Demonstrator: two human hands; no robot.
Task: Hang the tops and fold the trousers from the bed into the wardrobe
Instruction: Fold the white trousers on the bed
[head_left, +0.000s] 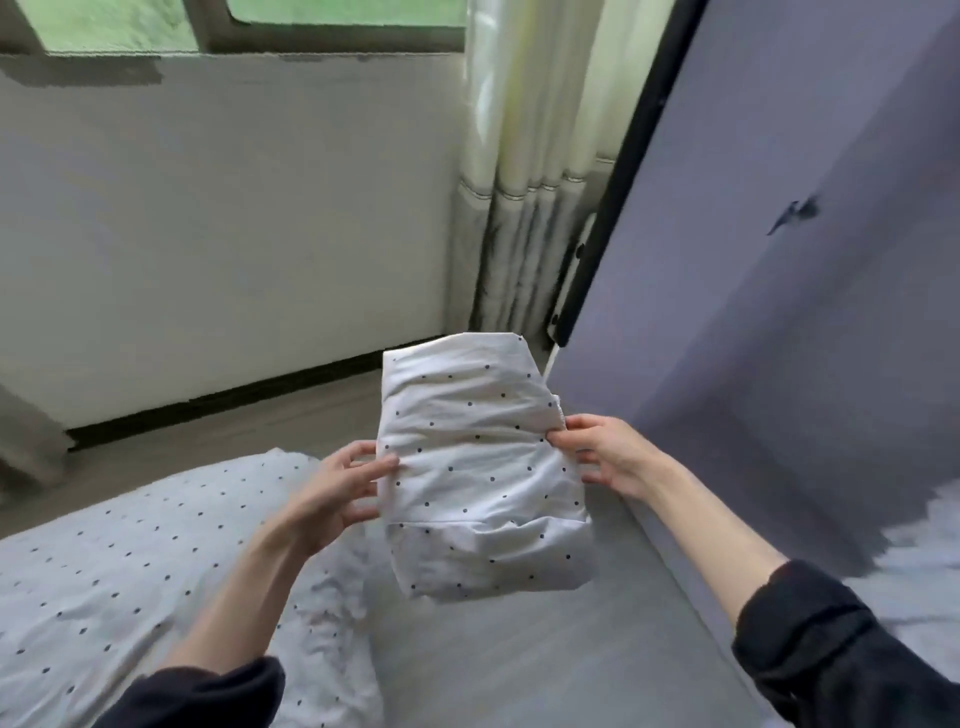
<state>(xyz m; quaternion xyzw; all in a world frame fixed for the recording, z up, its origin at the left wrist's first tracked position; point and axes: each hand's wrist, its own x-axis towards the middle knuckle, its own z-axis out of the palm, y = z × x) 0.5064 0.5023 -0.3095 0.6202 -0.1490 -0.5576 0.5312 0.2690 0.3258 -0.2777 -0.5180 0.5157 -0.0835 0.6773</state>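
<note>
Nearest the camera, two dark sleeves (831, 639) are pushed back from bare forearms that reach out over the bed (130, 571), whose cover is soft, pale cotton with small dark dots, rumpled along its edge. Just beyond, the left hand (337, 493) pinches the left edge of a folded garment (478, 467), thumb on top and fingers beneath, while the right hand (602, 457) grips the opposite edge the same way. The hands stand apart, the bundle stretched between them in the air above the grey floor (519, 665).

The garment is thin white fabric with the same sparse dots, folded into a thick oblong packet with soft, rounded creases. It is probably a pair of trousers, so the folding step looks finished and the carrying begun. The next move calls for keeping both edges clamped so the layers do not slide open, then turning toward a shelf.

To the right rises a flat, matt lilac panel (779, 260), likely the wardrobe. Farther off hang pleated, glossy curtains (519, 182) beside a plain white wall (234, 234).
</note>
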